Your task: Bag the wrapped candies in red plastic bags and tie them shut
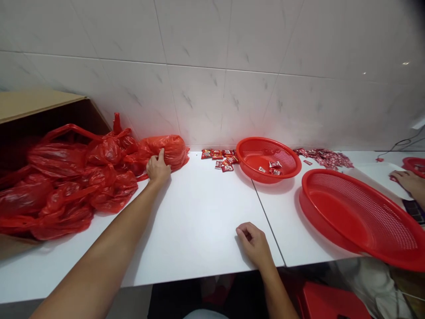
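My left hand [158, 169] reaches to the near side of a filled red plastic bag [171, 149] by the wall. Its fingers are bent against the bag, gripping the plastic, with the index finger lying along it. More knotted red plastic bags [109, 177] lie heaped just left of it, spilling from a cardboard box [43, 104]. My right hand [255, 243] hovers over or rests on the white table near its front edge. The fingers there are loosely curled closed, and nothing shows in them.
Small red candy packets [217, 155] lie by the wall beside a round red basket [245, 166] holding several packets. A larger red basket [332, 217] stands on the right. Behind it is a pile of small wrapped pieces [327, 157]. Another person's hand [410, 181] is at far right.
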`<act>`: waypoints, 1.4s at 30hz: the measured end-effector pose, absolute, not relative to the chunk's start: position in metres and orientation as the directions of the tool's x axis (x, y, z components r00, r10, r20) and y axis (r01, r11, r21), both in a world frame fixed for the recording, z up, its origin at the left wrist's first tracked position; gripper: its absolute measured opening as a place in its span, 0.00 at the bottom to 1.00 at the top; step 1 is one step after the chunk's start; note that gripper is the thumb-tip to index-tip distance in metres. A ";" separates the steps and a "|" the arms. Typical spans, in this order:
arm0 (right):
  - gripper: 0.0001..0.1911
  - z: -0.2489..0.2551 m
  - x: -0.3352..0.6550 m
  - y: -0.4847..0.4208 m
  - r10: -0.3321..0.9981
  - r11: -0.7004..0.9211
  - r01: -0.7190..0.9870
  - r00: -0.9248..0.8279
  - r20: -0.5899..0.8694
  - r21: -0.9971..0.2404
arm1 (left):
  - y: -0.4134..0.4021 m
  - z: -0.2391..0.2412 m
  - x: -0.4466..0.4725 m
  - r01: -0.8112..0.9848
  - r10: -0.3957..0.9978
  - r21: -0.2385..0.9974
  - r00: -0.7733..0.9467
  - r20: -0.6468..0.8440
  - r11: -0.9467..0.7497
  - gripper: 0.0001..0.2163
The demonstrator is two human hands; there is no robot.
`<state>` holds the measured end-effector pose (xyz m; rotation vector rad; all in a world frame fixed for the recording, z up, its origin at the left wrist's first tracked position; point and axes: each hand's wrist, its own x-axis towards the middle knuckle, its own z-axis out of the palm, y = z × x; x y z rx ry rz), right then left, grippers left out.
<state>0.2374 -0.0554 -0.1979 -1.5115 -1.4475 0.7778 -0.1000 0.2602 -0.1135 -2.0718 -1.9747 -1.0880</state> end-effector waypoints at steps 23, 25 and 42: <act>0.29 -0.157 0.234 0.080 0.865 0.434 0.532 -0.020 0.501 -0.728 | 0.016 -0.050 -0.045 0.149 0.342 0.777 0.935 0.090 -0.612 0.09; 0.17 -0.170 0.224 0.080 0.807 0.485 0.554 0.015 0.590 -0.677 | 0.037 -0.018 -0.051 0.264 0.618 0.705 0.724 0.306 -0.659 0.10; 0.17 -0.207 0.198 0.080 0.726 0.340 0.733 0.193 0.660 -0.589 | 0.130 0.051 -0.058 0.038 0.809 0.808 -0.013 0.588 -0.587 0.23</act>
